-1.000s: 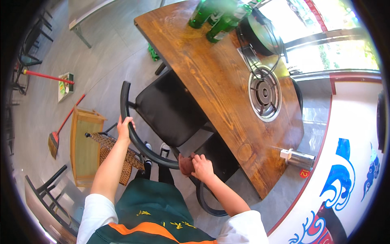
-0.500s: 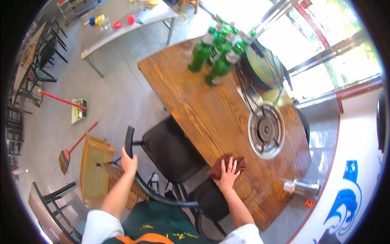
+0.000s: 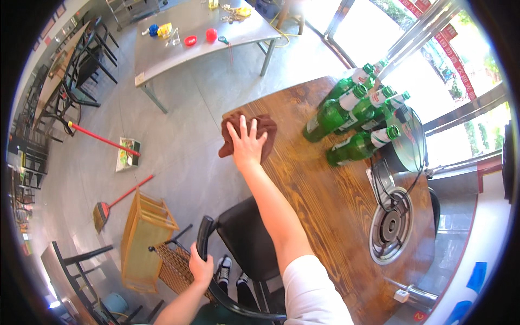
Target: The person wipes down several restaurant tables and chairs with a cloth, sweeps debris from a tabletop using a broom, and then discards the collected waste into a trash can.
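Note:
My right hand [image 3: 249, 146] lies with spread fingers on a crumpled brown cloth [image 3: 267, 128] at the far left corner of the brown wooden table [image 3: 314, 200]. Part of the cloth reaches past the table's edge. Lower down, my left hand [image 3: 201, 266] is wrapped round the end of the curved black rail of a chair [image 3: 249, 238] that stands at the table's left side. To the right of the cloth, several green bottles [image 3: 353, 149] stand close together. A round metal burner [image 3: 391, 227] is set into the tabletop.
Behind the bottles is a dark round pan [image 3: 406, 149] with black cables by it. A metal table [image 3: 187, 59] with small coloured items stands far left. On the floor are a broom [image 3: 101, 214], a red-handled dustpan [image 3: 128, 154] and a light wooden piece of furniture [image 3: 145, 238].
My right hand has carried the cloth from the table's near part to its far left corner. The left hand keeps its grip on the chair rail. The whole view has shifted.

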`<state>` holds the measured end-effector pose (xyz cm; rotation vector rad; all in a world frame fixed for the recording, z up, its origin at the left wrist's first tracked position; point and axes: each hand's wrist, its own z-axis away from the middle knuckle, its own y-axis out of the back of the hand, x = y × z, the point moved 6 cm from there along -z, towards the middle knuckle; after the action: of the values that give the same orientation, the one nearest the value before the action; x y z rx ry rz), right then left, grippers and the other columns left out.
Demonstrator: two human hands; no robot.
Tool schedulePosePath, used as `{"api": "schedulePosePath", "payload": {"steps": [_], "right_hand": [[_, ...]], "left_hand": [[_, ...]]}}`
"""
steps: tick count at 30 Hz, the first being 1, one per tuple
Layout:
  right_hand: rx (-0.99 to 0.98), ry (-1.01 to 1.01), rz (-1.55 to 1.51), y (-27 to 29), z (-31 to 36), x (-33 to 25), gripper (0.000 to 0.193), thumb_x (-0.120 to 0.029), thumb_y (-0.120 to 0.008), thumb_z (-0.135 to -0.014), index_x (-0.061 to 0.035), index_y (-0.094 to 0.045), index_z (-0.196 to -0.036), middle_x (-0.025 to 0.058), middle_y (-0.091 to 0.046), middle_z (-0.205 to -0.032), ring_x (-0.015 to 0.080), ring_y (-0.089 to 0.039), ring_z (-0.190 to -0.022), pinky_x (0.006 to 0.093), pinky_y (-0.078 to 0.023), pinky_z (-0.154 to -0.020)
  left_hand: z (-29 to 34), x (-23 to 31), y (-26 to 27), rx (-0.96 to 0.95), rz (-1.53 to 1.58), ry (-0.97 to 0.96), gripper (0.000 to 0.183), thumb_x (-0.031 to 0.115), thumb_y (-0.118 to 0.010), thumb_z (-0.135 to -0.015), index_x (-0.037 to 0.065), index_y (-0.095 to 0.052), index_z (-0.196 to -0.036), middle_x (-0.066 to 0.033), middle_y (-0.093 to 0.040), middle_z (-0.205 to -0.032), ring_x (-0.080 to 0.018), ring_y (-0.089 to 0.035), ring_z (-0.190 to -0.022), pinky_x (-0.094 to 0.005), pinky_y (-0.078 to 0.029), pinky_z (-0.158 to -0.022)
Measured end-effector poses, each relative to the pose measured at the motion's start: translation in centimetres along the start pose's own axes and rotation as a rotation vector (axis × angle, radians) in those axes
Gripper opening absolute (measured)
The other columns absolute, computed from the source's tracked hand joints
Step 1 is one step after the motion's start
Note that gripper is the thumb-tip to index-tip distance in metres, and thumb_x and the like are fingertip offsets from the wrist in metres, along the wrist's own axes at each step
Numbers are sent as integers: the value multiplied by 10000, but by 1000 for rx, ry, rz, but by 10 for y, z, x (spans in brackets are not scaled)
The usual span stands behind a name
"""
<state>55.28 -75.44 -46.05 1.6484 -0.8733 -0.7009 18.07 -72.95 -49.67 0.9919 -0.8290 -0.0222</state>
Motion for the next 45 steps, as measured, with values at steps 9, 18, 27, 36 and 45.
{"api": "schedulePosePath", "payload": {"steps": [9,18,27,36,45], "right_hand": [[178,138,-99,0,30,6,173,-244,-589,-756,-144,-625,-892,47,-324,-1384,324,-324,-1248,606,-298,-909],[-219,-80,-44,139,445,139,796,-245,-746,-502,-279,-485,-1254,41,-327,-1415,303,-278,-1305,576,-279,-916],[-8,-373,-12,112,366,230,667,-471,-582,-720,-193,-430,-1306,97,-300,-1423,328,-284,-1291,571,-264,-947],[227,-567,125,59,221,333,529,-505,-454,-839,-206,-484,-1274,65,-370,-1374,318,-301,-1268,623,-267,-923],[-37,-487,-5,124,403,233,656,-519,-577,-734,-222,-448,-1304,94,-268,-1439,350,-229,-1313,642,-186,-951]], "left_hand": [[-10,-1,0,-44,-25,44,583,83,-587,-692,96,-383,-1238,-232,-588,-940,-412,-569,-879,-448,-443,-754],[-11,-12,-9,-76,49,-1,610,69,-580,-706,107,-340,-1266,-243,-588,-975,-420,-563,-898,-457,-431,-768],[-8,-16,-10,-28,-12,-107,582,37,-583,-698,82,-372,-1239,-198,-577,-1027,-373,-569,-924,-414,-433,-797],[-22,-15,-14,-107,54,-26,501,20,-543,-699,52,-396,-1177,-165,-559,-894,-309,-574,-805,-378,-445,-741],[-22,-36,-10,-48,12,-92,528,39,-569,-701,62,-395,-1199,-186,-579,-933,-336,-585,-834,-391,-448,-758]]}}
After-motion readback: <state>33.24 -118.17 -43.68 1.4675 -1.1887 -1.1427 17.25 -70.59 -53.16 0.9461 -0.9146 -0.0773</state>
